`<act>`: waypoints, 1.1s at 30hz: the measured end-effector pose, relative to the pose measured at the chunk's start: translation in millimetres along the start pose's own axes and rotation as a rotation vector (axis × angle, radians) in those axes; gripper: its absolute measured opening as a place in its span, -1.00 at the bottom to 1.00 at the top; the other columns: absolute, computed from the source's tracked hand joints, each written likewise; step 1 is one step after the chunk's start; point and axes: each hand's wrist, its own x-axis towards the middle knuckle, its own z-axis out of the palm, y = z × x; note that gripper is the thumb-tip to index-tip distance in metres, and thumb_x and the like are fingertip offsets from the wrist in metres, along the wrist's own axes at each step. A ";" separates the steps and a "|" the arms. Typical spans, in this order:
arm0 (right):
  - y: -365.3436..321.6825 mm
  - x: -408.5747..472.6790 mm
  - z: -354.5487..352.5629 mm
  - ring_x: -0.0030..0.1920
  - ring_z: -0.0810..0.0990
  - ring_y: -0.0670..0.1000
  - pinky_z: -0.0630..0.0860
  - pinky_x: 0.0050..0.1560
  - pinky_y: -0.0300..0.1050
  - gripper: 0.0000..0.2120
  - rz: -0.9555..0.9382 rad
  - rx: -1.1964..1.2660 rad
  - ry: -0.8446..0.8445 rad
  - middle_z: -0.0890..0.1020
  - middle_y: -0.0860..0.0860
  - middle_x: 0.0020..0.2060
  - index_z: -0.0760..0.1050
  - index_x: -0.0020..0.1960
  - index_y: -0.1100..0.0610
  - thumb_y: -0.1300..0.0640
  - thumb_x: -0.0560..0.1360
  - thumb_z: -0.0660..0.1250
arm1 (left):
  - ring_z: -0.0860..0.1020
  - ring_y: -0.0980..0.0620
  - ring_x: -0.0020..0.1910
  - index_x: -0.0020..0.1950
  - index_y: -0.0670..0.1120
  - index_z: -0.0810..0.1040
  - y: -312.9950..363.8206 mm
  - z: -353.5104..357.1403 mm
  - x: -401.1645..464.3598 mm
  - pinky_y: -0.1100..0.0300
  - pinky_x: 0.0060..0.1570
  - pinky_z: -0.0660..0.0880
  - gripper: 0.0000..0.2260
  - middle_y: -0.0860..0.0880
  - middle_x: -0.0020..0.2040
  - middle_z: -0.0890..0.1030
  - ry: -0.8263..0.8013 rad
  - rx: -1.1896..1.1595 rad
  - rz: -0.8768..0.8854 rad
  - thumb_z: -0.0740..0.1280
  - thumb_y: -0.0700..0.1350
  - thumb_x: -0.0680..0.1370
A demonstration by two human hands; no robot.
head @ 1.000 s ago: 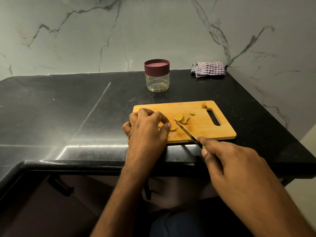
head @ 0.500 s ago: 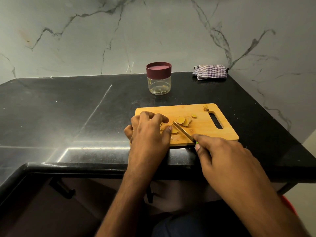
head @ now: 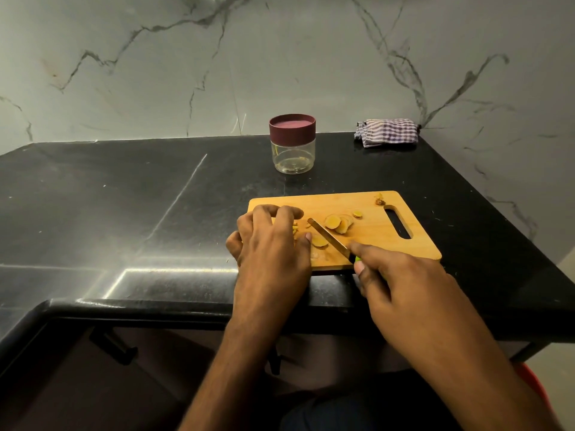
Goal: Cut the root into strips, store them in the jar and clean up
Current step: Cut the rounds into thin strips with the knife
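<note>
A wooden cutting board (head: 367, 244) lies near the front edge of the black counter. Several yellow root slices (head: 337, 223) sit at its middle, and one slice (head: 319, 241) lies by my left thumb. My left hand (head: 273, 244) rests curled over the board's left part, fingertips holding small root pieces down. My right hand (head: 401, 281) grips a knife by its green handle, and the blade (head: 326, 236) points up-left between the slices. A small root scrap (head: 379, 201) lies near the board's handle slot.
A clear jar with a maroon lid (head: 292, 143) stands behind the board, lid on. A checked cloth (head: 387, 132) lies folded at the back right by the marble wall. The counter edge (head: 186, 309) runs just under my wrists.
The knife blade has slid up-left across the board, closer to my left fingers. My right hand followed it inward. My left hand stays in place over the root.
</note>
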 end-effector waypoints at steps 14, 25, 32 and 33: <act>-0.4 -11.2 -10.1 -0.10 0.41 -0.20 0.36 -0.14 -0.34 -0.62 0.004 -0.028 -0.012 0.52 -0.25 -0.02 0.25 0.42 -0.26 -0.10 0.61 0.04 | 0.14 0.21 0.26 0.05 0.16 0.70 -3.5 -2.2 -3.0 0.16 0.10 0.03 -0.85 0.21 0.17 0.43 0.010 -0.100 0.033 0.41 0.14 0.54; -4.2 -20.4 -9.3 0.02 0.48 -0.20 0.45 0.02 -0.31 -0.61 -0.033 0.028 0.001 0.54 -0.27 0.06 0.26 0.42 -0.26 -0.13 0.60 0.05 | 0.20 0.12 0.36 0.02 0.20 0.70 -3.1 -5.6 0.2 0.11 0.16 0.06 -0.87 0.21 0.24 0.46 -0.033 -0.103 -0.002 0.44 0.15 0.50; -7.1 -19.7 -4.4 0.05 0.49 -0.19 0.44 0.03 -0.32 -0.60 -0.048 0.036 0.014 0.54 -0.25 0.08 0.25 0.44 -0.22 -0.12 0.61 0.03 | 0.17 0.12 0.36 0.01 0.21 0.70 -1.5 -7.1 1.5 0.09 0.18 0.08 -0.87 0.22 0.24 0.44 -0.063 -0.098 -0.019 0.44 0.16 0.50; -7.7 -19.0 -3.5 0.05 0.48 -0.19 0.43 0.02 -0.33 -0.60 -0.049 0.029 0.006 0.54 -0.24 0.08 0.24 0.44 -0.22 -0.12 0.61 0.02 | 0.17 0.12 0.36 0.01 0.21 0.70 -1.0 -7.2 1.8 0.10 0.17 0.07 -0.86 0.21 0.24 0.44 -0.068 -0.096 -0.022 0.44 0.16 0.50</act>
